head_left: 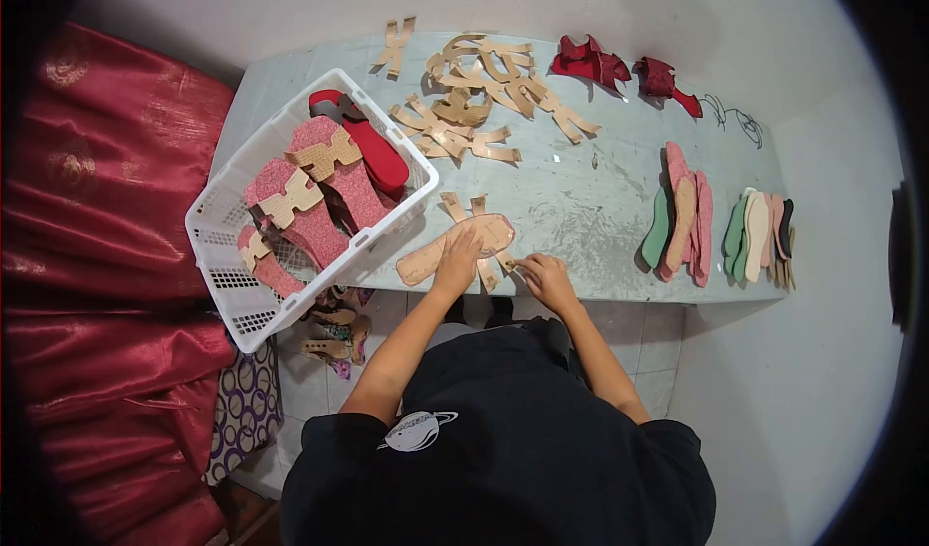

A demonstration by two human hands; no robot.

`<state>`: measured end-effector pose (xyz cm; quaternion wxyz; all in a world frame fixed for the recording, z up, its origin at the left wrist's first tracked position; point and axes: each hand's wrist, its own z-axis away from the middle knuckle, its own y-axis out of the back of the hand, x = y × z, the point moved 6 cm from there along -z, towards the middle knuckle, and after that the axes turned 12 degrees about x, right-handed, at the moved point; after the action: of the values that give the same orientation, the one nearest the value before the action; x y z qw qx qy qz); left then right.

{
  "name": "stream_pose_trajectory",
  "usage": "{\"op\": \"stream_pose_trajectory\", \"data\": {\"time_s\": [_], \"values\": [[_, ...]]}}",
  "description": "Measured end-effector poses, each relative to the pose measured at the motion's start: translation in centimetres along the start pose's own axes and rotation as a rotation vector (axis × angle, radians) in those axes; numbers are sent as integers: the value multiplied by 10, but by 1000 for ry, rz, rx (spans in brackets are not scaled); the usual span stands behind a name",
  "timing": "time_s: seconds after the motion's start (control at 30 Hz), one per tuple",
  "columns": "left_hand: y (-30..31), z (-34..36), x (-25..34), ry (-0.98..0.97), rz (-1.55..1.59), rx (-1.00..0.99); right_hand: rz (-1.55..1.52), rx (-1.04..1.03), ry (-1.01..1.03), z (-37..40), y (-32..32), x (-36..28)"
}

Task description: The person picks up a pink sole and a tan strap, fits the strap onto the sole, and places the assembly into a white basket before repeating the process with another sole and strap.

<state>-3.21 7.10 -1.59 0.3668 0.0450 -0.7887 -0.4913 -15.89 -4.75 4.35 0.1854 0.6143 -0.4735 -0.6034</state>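
Observation:
On the near edge of the table lies a pinkish-tan sandal sole [422, 262], with a tan sandal strap [452, 204] crossing under it so that its ends stick out on both sides. My left hand [462, 252] rests flat on top of the sole, fingers stretched out. To its right, my right hand [548, 281] has its fingers pinched together on a strap end beside the sole. The fingertips partly cover that end.
A white plastic basket [334, 274] at left holds pink and red sandals. Tan straps [474, 108] lie in a pile at the back, with red straps [587, 64] beside them. Soles [682, 219] are stacked at right. More sandals [334, 338] lie below the table.

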Motion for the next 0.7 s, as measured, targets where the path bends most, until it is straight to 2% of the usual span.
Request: {"op": "stream_pose_trajectory", "data": {"time_s": [0.17, 0.27, 0.3, 0.37, 0.4, 0.43, 0.5, 0.53, 0.57, 0.6, 0.63, 0.7], "values": [[6, 10, -3, -2, 40, -7, -12, -30, -1, -24, -31, -10], [11, 13, -1, -40, 1, -4, 182, -501, 56, -26, -73, 4], [10, 14, -1, -36, 1, -33, 179, -498, 61, -28, -72, 5], [10, 12, -5, -32, -6, -60, 376, -340, -141, -36, -60, 24], [9, 12, -6, -34, -8, -68, 375, -311, -285, -38, -54, 31], [7, 12, -6, -35, -7, -77, 376, -312, -284, -37, -56, 34], [4, 14, -6, -36, -21, -86, 368, -132, -207, -37, -52, 34], [3, 12, -6, -38, -39, -92, 369, -133, -206, -35, -53, 39], [3, 10, -6, -36, -39, -90, 273, -136, -39, -34, -57, 33], [-3, 10, -4, -123, -101, -99, 175, -138, 127, -34, -57, 20], [-8, 9, -4, -210, -164, -108, 173, -140, 128, -34, -57, 19], [-15, 4, -10, -268, -102, -129, 317, -325, 88, -31, -61, 26]]}}
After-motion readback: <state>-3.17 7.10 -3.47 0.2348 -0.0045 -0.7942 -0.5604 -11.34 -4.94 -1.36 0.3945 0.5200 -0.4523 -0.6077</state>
